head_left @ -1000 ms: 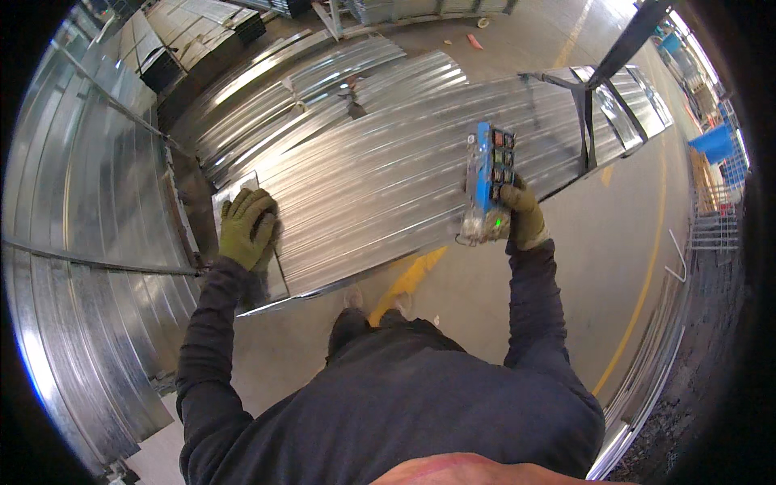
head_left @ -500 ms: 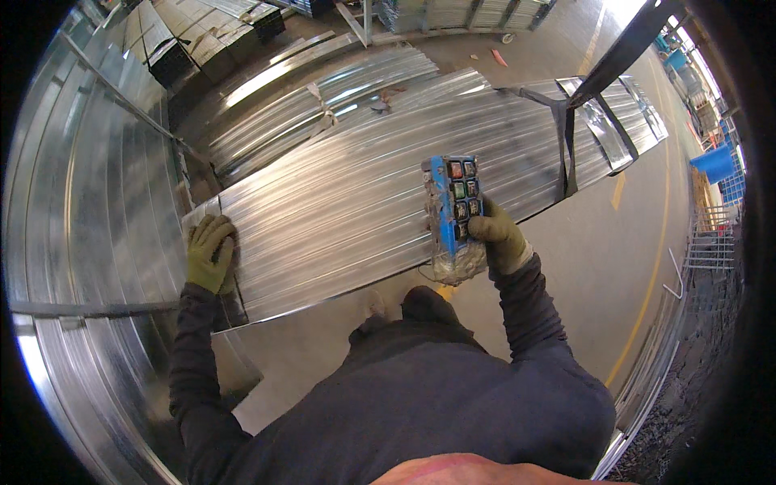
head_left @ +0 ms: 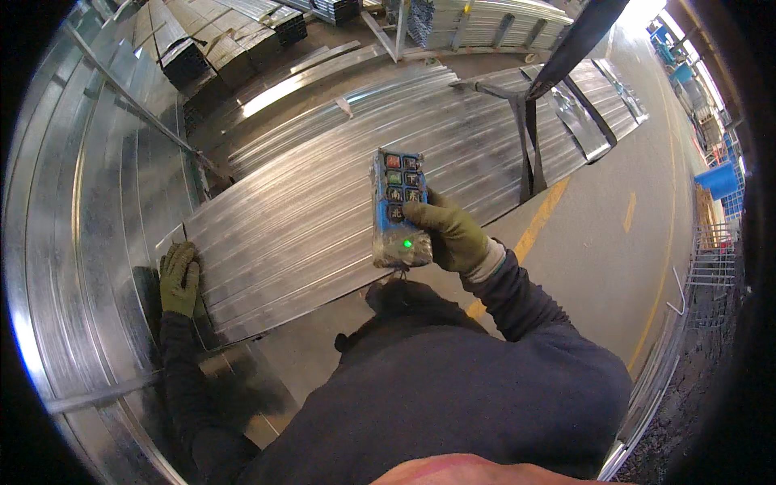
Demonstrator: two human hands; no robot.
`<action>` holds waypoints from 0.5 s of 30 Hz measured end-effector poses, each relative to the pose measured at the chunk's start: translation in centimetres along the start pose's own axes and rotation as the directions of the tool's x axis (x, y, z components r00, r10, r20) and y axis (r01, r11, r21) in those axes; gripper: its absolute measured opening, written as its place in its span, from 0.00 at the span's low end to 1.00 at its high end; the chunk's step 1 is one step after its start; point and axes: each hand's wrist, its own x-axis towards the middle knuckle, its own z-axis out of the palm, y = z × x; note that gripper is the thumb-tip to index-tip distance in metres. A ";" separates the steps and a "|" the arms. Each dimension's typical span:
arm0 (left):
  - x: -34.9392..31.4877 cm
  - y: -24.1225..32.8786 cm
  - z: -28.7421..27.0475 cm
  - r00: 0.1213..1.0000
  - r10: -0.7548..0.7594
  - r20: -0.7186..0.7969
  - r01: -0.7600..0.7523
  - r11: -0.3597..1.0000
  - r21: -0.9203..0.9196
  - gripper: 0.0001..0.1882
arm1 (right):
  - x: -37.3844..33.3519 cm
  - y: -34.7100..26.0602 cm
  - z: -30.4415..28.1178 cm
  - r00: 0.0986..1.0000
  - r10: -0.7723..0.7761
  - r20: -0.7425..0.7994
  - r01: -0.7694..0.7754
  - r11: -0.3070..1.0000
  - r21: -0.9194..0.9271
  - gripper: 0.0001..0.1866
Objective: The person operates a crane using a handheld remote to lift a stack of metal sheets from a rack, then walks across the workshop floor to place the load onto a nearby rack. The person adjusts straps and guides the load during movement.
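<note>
My right hand, in an olive glove, grips a worn blue push-button remote control wrapped in clear film. Its thumb rests on the lower buttons, and a green light glows near the bottom end. Below the remote lies a long bundle of ribbed, shiny metal profiles, with a dark lifting strap looped around its far right part. My left hand, also gloved, lies flat with fingers stretched out against the bundle's left end.
Tall stacked metal sheets stand along the left behind a metal post. More bundled profiles lie at the back. Yellow lines mark the grey floor on the right, with a blue bin beyond.
The bundle, strap and both hands now appear farther left, and the view has shifted. The remote is tilted differently, its green light is lit, and my thumb lies over its lower buttons.
</note>
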 end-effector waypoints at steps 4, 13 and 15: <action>0.7 -1.4 -2.0 0.999 -0.014 -0.042 0.015 1.000 0.027 0.15 | 3.1 0.1 2.8 0.999 -0.024 -0.046 0.023 0.999 -0.032 0.26; 1.0 5.2 -2.5 0.981 -0.141 -0.133 0.136 0.990 -0.045 0.15 | 4.5 -6.2 1.5 0.990 -0.091 -0.104 0.073 0.983 -0.166 0.24; 0.8 6.1 -2.0 0.981 -0.124 -0.148 0.124 0.992 -0.010 0.15 | 5.3 -6.7 0.7 0.993 -0.088 -0.073 0.074 0.981 -0.178 0.24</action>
